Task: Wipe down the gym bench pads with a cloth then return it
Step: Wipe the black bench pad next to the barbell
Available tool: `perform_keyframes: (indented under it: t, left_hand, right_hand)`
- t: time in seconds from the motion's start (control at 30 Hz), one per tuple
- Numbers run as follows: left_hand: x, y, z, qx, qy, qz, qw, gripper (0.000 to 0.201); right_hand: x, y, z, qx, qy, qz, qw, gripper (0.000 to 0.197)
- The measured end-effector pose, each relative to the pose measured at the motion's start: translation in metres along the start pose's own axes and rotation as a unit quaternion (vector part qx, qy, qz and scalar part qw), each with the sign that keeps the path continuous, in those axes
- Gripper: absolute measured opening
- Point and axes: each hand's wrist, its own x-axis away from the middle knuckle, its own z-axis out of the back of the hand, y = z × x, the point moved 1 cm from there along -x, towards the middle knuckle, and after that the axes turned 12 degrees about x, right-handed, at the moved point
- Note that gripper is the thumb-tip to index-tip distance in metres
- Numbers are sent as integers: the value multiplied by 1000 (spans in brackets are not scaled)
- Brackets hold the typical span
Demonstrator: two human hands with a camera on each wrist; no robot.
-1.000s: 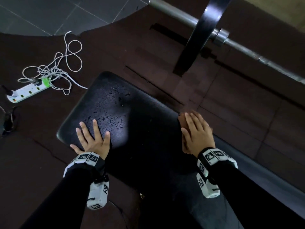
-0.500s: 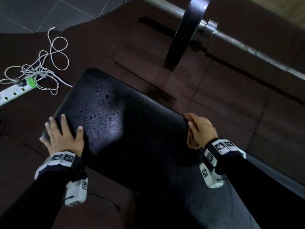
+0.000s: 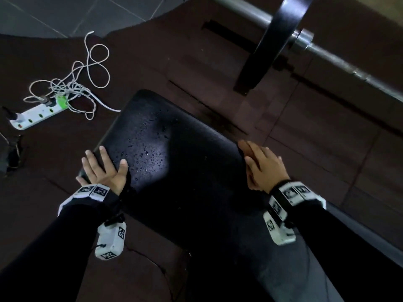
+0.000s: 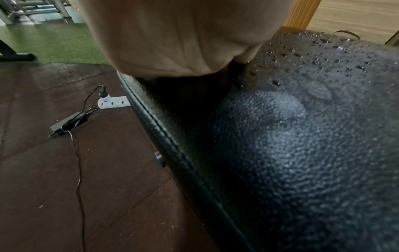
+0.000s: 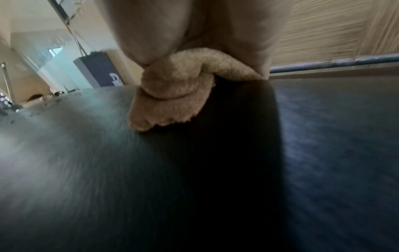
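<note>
The black bench pad point(image 3: 185, 171) fills the middle of the head view, and water droplets bead on its far left part. My left hand point(image 3: 102, 166) lies flat on the pad's left edge with its fingers spread and straight. My right hand point(image 3: 263, 166) is at the pad's right edge and grips a bunched tan cloth point(image 3: 244, 149). In the right wrist view the cloth point(image 5: 172, 97) hangs out from under my palm point(image 5: 194, 34) onto the pad point(image 5: 108, 170). The left wrist view shows my palm point(image 4: 172, 34) on the wet pad point(image 4: 302, 136).
A barbell bar point(image 3: 349, 66) with a black plate point(image 3: 274, 40) crosses the floor beyond the pad. A white power strip point(image 3: 37, 115) with tangled white cord point(image 3: 87, 68) lies on the dark floor mats to the left. A black adapter point(image 4: 69, 124) sits near it.
My right hand slid with the cloth from the pad's top to its right edge. My left hand shifted outward to the left edge.
</note>
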Motion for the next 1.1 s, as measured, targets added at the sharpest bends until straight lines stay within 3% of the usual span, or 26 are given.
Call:
perform_keyframes:
  t: [0.17, 0.27, 0.33, 0.43, 0.57, 0.63, 0.73, 0.8, 0.93, 1.1]
  left_hand:
    - [-4, -7, -8, -4, -4, 12, 1000, 72]
    - [-8, -11, -6, -17, -76, 21, 997, 88]
    - [-7, -7, -5, -18, -76, 22, 997, 98]
    - [9, 10, 0, -33, 6, 13, 999, 87]
    - [3, 16, 14, -96, -32, 27, 994, 81]
    - [-1, 4, 5, -43, -91, 13, 995, 80]
    - [2, -2, -2, -1, -51, 24, 998, 69]
    - [2, 2, 2, 11, -70, 29, 997, 67]
    - [5, 7, 13, 17, -95, 37, 995, 63]
    - [9, 10, 17, 33, -110, 32, 993, 70]
  right_hand:
    - [23, -2, -8, 37, 44, 4, 998, 55]
    - [6, -30, -4, 41, 37, 22, 998, 53]
    - [-15, -59, 1, 38, 32, 43, 998, 53]
    - [-46, -109, 7, 19, 41, 67, 997, 52]
    - [-84, -171, 16, 22, 53, 91, 994, 51]
    - [-103, -200, 20, 38, 41, 112, 992, 51]
    - [-122, -240, 23, 74, 28, 170, 982, 54]
    - [-122, -261, 21, 111, 37, 217, 969, 55]
    - [-93, -263, 4, 179, 71, 298, 935, 57]
    - [-38, -209, -22, 205, 82, 369, 903, 57]
